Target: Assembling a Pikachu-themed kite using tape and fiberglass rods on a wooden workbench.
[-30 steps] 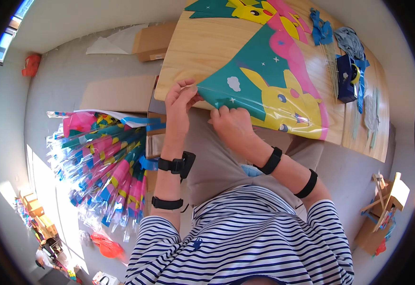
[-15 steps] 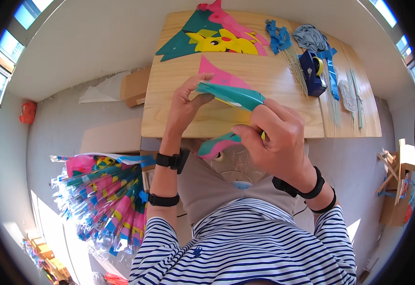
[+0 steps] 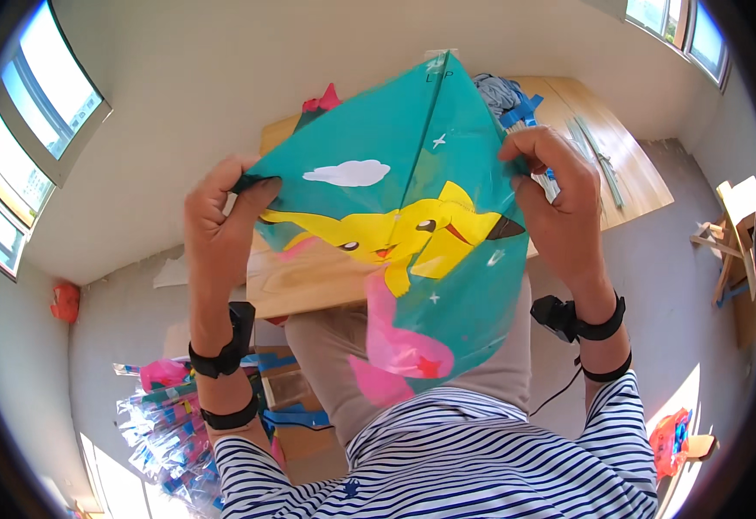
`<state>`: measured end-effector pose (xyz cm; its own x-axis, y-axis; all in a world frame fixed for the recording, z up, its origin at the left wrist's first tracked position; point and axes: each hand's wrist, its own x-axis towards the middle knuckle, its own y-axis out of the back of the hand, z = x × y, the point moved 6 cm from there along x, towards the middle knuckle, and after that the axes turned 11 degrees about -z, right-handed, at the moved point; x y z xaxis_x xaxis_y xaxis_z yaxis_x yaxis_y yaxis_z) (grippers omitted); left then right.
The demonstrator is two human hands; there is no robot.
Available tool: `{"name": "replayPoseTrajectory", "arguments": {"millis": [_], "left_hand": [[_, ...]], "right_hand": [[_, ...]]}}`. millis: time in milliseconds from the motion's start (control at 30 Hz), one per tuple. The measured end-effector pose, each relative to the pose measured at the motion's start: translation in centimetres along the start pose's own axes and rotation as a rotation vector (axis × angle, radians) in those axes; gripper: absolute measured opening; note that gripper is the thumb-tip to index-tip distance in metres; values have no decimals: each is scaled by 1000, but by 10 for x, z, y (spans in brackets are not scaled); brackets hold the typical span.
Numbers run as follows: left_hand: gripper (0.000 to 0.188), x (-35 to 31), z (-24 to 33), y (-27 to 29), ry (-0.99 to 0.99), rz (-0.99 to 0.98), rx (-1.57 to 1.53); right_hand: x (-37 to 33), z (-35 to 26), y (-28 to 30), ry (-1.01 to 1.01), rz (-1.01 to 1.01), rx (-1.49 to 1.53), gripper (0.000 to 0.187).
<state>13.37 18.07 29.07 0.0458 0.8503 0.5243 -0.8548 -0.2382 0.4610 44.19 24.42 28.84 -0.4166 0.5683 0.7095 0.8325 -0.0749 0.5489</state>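
I see both hands pinching a teal cartoon kite [image 3: 395, 233] by opposite side corners, left hand [image 3: 222, 225] and right hand [image 3: 555, 199] closed on it, spread between them above the bench [image 3: 309, 285]. Thin film looks light, floppy, tear-prone; corners seem safest. Open room right of right hand, packaged kites [image 3: 166, 415] below left.
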Motion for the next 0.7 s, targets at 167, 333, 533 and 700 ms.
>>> {"name": "replayPoseTrajectory", "arguments": {"millis": [167, 333, 533, 700], "left_hand": [[4, 8, 66, 14, -43, -29, 250], [5, 15, 36, 14, 109, -124, 241], [15, 5, -111, -21, 503, -333, -58], [42, 11, -208, -45, 634, -555, 67]], "right_hand": [[5, 6, 22, 41, 80, 20, 30], [17, 36, 6, -36, 78, 74, 26], [5, 145, -84, -255, -279, 27, 13], [-1, 175, -139, -239, -391, 24, 12]]}}
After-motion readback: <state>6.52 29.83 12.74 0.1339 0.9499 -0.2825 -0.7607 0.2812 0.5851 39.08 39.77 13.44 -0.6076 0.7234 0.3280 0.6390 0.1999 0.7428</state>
